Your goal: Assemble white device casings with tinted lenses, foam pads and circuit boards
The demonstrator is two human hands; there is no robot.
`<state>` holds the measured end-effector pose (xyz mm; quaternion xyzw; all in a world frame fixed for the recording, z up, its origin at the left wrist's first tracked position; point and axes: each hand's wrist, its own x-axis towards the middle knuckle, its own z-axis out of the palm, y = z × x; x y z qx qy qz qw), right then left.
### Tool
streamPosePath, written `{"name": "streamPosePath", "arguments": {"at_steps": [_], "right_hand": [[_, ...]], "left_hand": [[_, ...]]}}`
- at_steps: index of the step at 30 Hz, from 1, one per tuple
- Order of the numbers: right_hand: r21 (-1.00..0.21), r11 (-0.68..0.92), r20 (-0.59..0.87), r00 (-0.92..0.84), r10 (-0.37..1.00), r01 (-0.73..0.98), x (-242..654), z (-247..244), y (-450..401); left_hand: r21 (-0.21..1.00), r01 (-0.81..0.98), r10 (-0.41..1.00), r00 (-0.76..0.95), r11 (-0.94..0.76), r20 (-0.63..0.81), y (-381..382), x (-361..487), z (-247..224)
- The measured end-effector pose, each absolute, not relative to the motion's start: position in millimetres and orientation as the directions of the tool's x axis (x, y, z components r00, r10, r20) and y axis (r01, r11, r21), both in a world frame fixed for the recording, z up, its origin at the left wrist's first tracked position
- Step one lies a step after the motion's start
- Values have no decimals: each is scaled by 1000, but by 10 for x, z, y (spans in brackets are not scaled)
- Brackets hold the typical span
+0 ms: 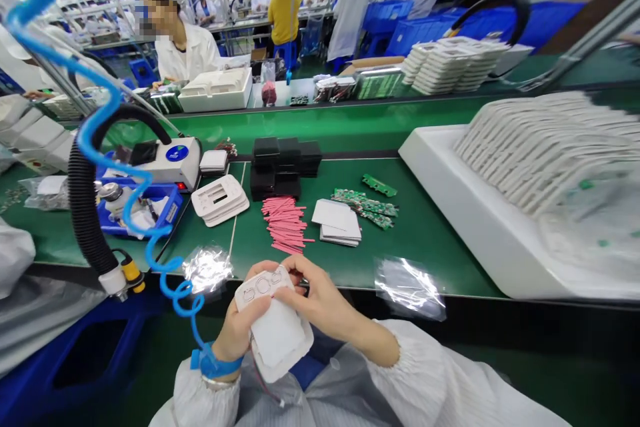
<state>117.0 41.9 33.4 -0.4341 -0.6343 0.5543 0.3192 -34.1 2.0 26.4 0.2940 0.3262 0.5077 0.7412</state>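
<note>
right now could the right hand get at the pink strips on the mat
Probably yes: the pink strips lie just beyond the right hand with bare mat between, though it now grips the white panel.

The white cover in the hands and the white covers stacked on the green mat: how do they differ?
The white cover is held up between the left hand and right hand, while the stacked covers lie flat on the green mat, untouched. The held one is single; the others form a small pile. The held one shows round cutouts, the top stacked one a slot. Both are white plastic with rounded corners.
</note>
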Motion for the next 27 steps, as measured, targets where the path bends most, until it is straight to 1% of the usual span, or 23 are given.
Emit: {"name": "streamPosePath", "arguments": {"at_steps": [5, 8, 10, 12, 14, 16, 18, 21, 23, 24, 25, 26, 27], "right_hand": [[-990, 33, -35, -471, 882, 135, 1200, 392, 440], [-993, 30, -21, -414, 910, 116, 1219, 411, 442], [-997, -10, -39, -368, 929, 82, 1225, 400, 452], [-996, -88, -78, -410, 909, -5, 1239, 371, 478], [-986, -138, -75, -495, 866, -91, 1263, 338, 507], [-980, -145, -47, -544, 838, -138, 1294, 321, 519], [-983, -125, -31, -549, 835, -134, 1340, 338, 520], [-994, -100, -52, -620, 783, -43, 1495, 420, 586], [-996, -30, -74, -580, 811, 85, 1700, 471, 740], [-983, 24, -65, -476, 877, 180, 1833, 482, 854], [-939, 101, -3, -302, 953, 329, 1979, 477, 987], [-840, 128, 74, -123, 990, 527, 2130, 456, 1131], [-694, 77, 134, 25, 991, 716, 2278, 419, 1275]], "left_hand": [[808, -504, 948, 241, 305, -208, -1, -296, 333], [853, -445, 960, 189, 271, -206, 2, -241, 397], [864, -427, 961, 180, 268, -209, 4, -214, 427], [849, -441, 954, 195, 291, -226, 2, -206, 435], [816, -477, 942, 232, 327, -242, -9, -214, 426], [775, -515, 927, 281, 365, -250, -24, -226, 408], [724, -550, 904, 336, 416, -264, -34, -236, 388], [585, -612, 843, 441, 532, -306, -15, -248, 361], [486, -663, 822, 474, 569, -316, 22, -256, 340], [452, -691, 826, 470, 564, -313, 44, -260, 328], [431, -718, 837, 453, 547, -308, 65, -262, 316], [419, -740, 850, 432, 526, -303, 83, -262, 304], [410, -757, 859, 415, 509, -300, 96, -261, 293]]}}
